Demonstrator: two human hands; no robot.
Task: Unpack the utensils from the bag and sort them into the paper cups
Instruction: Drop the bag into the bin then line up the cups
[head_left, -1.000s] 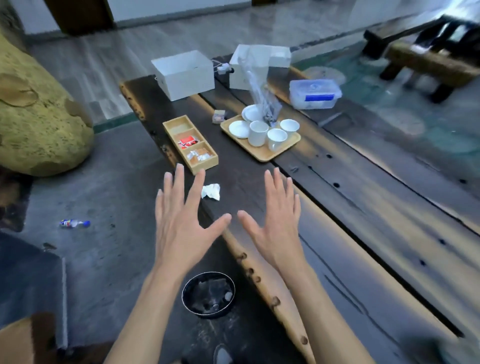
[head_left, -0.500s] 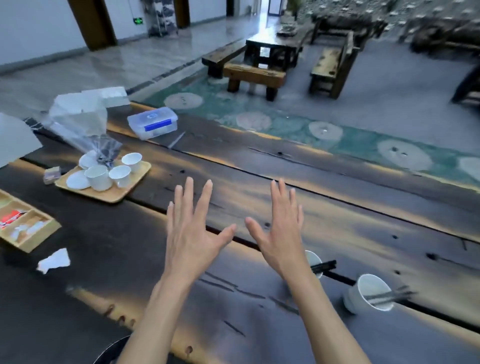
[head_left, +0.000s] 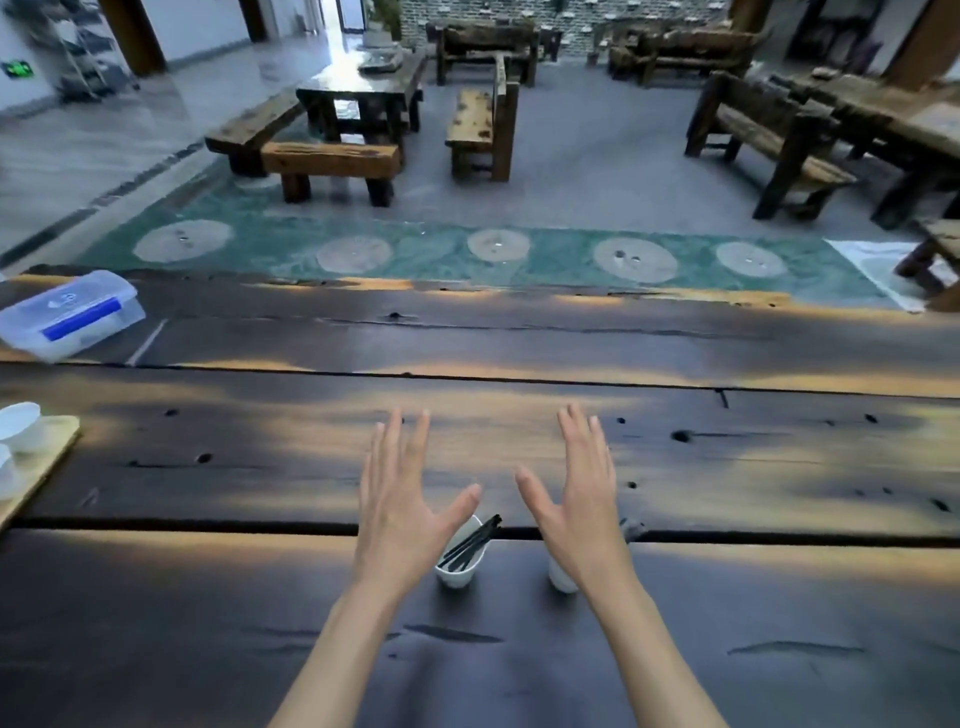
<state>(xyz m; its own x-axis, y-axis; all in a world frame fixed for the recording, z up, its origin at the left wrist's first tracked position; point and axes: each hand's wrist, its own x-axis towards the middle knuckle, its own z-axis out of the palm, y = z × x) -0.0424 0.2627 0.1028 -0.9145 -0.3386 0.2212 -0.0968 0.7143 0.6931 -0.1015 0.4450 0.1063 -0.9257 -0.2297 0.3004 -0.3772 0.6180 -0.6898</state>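
Both my hands hover flat over the dark wooden table (head_left: 519, 457), fingers spread and holding nothing. My left hand (head_left: 400, 499) is just left of a white paper cup (head_left: 460, 569) with several black utensils (head_left: 470, 543) sticking out of it. My right hand (head_left: 576, 493) covers most of a second white cup (head_left: 561, 577), of which only the lower side shows. No bag is in view.
A clear plastic box with a blue label (head_left: 70, 314) lies at the table's far left. A wooden tray (head_left: 39, 467) with small white cups (head_left: 18, 423) pokes in at the left edge. Benches and tables stand on the floor beyond.
The view has swung right: the tray, bag and boxes slid off to the left. The two cups with utensils now sit directly under my hands, which stay spread as before.
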